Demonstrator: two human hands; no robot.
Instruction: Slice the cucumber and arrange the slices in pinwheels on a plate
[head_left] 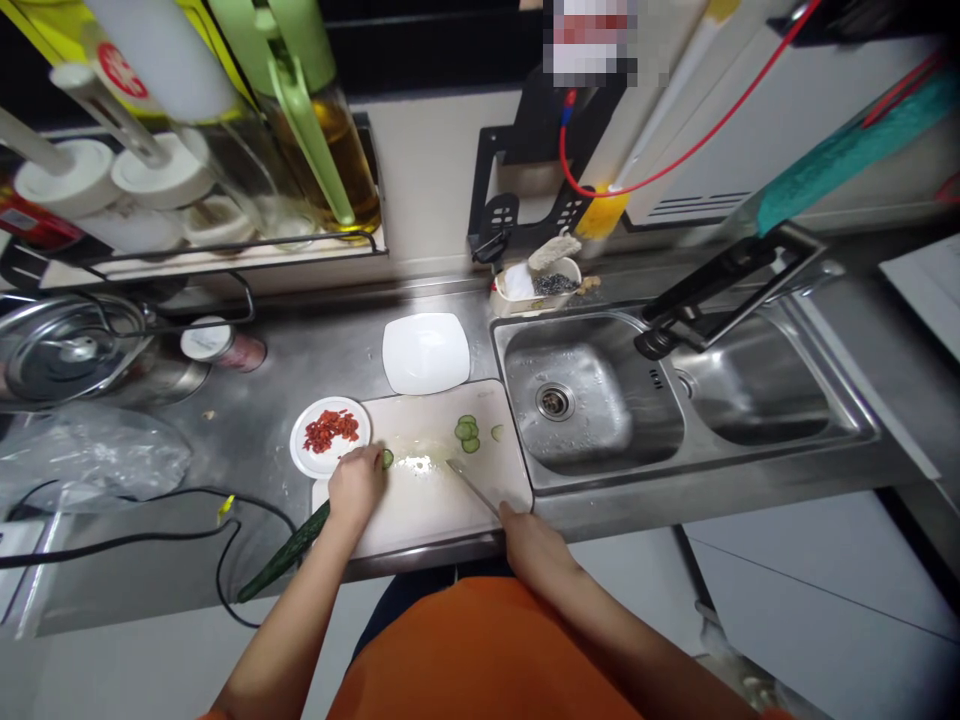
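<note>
Holding a cucumber (289, 552) slantwise across the cutting board's (420, 520) left edge, the left hand (356, 488) is closed around it near the cut end. The right hand (534, 542) is clamped on a knife (475, 486); whether its blade touches the board is unclear. Cucumber slices (467, 434) lie near the blade tip.

Cannot see the middle of the cucumber (289, 551) beneath the left hand (357, 488), nor the handle of the knife (475, 488) inside the right hand (534, 545); cannot make out the pixelated patch (590, 40)
</note>
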